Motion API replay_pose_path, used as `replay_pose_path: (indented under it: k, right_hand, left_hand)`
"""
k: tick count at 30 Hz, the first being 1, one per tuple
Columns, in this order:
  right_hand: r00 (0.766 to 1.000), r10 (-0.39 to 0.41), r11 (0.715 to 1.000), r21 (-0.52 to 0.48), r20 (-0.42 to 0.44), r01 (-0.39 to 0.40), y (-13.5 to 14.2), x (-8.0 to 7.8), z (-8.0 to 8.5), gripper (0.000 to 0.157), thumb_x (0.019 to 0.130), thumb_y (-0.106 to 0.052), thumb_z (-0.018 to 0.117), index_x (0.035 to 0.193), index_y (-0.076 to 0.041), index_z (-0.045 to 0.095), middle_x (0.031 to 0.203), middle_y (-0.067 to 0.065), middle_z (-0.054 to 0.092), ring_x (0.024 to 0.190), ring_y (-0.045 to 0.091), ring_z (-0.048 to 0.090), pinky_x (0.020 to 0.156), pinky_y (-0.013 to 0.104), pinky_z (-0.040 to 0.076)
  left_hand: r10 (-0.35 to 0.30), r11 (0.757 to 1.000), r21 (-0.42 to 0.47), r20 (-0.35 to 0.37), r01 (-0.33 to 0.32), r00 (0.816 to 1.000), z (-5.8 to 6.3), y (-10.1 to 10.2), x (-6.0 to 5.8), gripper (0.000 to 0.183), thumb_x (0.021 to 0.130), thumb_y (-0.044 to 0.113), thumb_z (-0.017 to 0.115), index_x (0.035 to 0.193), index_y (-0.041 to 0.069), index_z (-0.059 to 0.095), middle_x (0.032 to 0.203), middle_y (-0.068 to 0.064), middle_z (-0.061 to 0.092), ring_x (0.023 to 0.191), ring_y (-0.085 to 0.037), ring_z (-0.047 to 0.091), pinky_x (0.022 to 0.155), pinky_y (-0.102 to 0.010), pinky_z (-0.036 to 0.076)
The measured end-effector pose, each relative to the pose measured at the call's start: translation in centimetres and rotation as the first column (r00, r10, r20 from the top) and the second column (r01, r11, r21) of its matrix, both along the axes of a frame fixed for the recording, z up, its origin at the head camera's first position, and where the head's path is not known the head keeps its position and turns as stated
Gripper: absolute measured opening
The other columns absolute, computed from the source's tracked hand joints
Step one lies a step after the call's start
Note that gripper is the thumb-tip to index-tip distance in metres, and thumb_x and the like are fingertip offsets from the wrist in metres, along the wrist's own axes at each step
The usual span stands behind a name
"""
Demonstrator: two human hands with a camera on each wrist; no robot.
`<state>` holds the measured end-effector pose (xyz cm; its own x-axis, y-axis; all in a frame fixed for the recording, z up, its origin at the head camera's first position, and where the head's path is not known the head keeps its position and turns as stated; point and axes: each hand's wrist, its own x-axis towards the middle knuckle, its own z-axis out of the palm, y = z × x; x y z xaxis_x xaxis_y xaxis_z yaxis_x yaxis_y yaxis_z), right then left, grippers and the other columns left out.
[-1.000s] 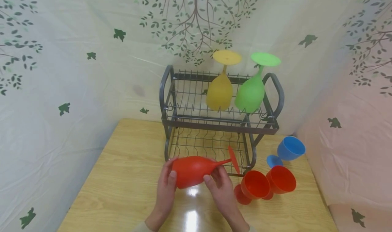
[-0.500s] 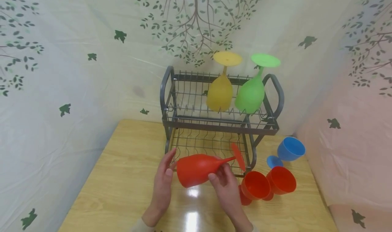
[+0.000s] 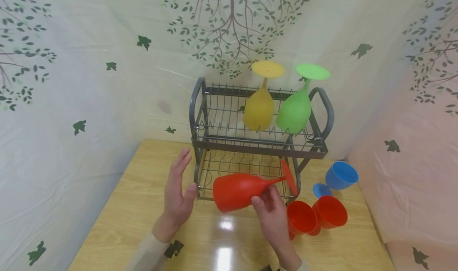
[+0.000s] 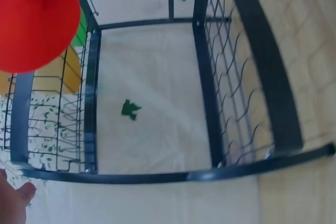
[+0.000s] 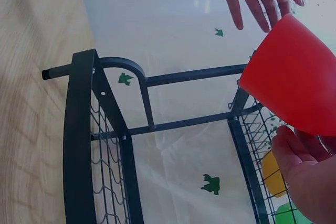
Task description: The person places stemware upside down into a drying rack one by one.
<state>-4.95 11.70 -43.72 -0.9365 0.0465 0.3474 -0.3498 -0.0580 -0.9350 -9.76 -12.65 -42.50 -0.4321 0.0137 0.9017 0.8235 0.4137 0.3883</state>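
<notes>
A red plastic goblet [image 3: 237,190] is held on its side in front of the dish rack, mouth to the left and round foot to the right. My right hand [image 3: 271,211] grips it near where bowl meets stem, thumb on the near side. Left of the goblet's rim, apart from it, my left hand [image 3: 179,195] is raised with fingers extended and holds nothing. In the right wrist view the goblet [image 5: 296,77] hangs between both hands. The left wrist view looks into its red mouth [image 4: 34,22].
The two-tier dark dish rack [image 3: 250,147] stands at the back. Its upper tier carries an upside-down yellow goblet [image 3: 258,110] and a green goblet [image 3: 295,112]. Right of it on the wooden table [image 3: 121,207] are a blue goblet [image 3: 341,176] and two red goblets [image 3: 301,219], [image 3: 330,213].
My left hand has let go of the goblet's bowl and moved left and up. My right hand has carried the goblet slightly right and up, toward the rack.
</notes>
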Motion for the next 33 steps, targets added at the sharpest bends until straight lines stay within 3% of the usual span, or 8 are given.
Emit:
replay_pose_path:
  k: [3, 9, 17, 26, 33]
  right_hand:
    - [1.0, 0.01, 1.0, -0.014, -0.017, -0.01, 0.2, 0.0, 0.3, 0.05, 0.094, 0.008, 0.068, 0.142, 0.005, 0.053, 0.132, 0.005, 0.066, 0.119, 0.017, 0.065, 0.095, 0.03, 0.058]
    - [1.0, 0.005, 1.0, -0.027, -0.024, -0.006, 0.4, -0.2, 0.8, 0.05, 0.095, 0.007, 0.067, 0.143, 0.004, 0.052, 0.129, 0.004, 0.067, 0.117, 0.016, 0.066, 0.091, 0.031, 0.06]
    - [0.999, 0.012, 0.999, -0.036, -0.046, -0.013, 0.6, -0.4, 1.4, 0.049, 0.096, 0.006, 0.066, 0.143, 0.005, 0.052, 0.13, 0.008, 0.066, 0.118, 0.02, 0.066, 0.092, 0.033, 0.06]
    - [0.999, -0.018, 1.0, -0.013, -0.044, 0.017, 0.7, -0.5, 2.1, 0.051, 0.096, 0.006, 0.066, 0.145, 0.003, 0.052, 0.133, 0.009, 0.065, 0.12, 0.02, 0.066, 0.094, 0.032, 0.059]
    - [0.996, -0.024, 0.999, -0.026, -0.08, 0.022, 0.8, -0.8, 2.8, 0.051, 0.097, 0.001, 0.068, 0.146, 0.004, 0.051, 0.135, 0.007, 0.066, 0.121, 0.019, 0.065, 0.096, 0.029, 0.057]
  left_hand:
    - [0.026, 0.998, -0.053, -0.03, -0.027, 0.999, 0.6, -0.3, -0.6, 0.068, 0.109, 0.042, 0.043, 0.135, -0.021, 0.048, 0.152, -0.031, 0.045, 0.148, -0.04, 0.037, 0.125, -0.046, 0.028]
    - [0.09, 0.982, -0.163, -0.018, -0.092, 0.996, 1.4, -0.5, -1.6, 0.07, 0.11, 0.044, 0.04, 0.139, -0.019, 0.047, 0.154, -0.032, 0.042, 0.149, -0.044, 0.033, 0.126, -0.049, 0.025]
    - [0.173, 0.953, -0.258, 0.023, -0.161, 0.985, 1.5, -0.9, -2.3, 0.072, 0.11, 0.049, 0.035, 0.151, -0.01, 0.041, 0.161, -0.029, 0.035, 0.153, -0.041, 0.028, 0.125, -0.055, 0.022]
    - [0.239, 0.916, -0.361, 0.145, -0.173, 0.96, 1.2, -1.2, -2.6, 0.079, 0.109, 0.057, 0.028, 0.157, -0.006, 0.034, 0.167, -0.022, 0.027, 0.157, -0.035, 0.02, 0.127, -0.055, 0.015]
    - [0.244, 0.912, -0.371, 0.139, -0.178, 0.96, 1.0, -1.2, -2.7, 0.079, 0.109, 0.057, 0.029, 0.158, -0.005, 0.033, 0.168, -0.02, 0.028, 0.153, -0.041, 0.025, 0.127, -0.056, 0.015]
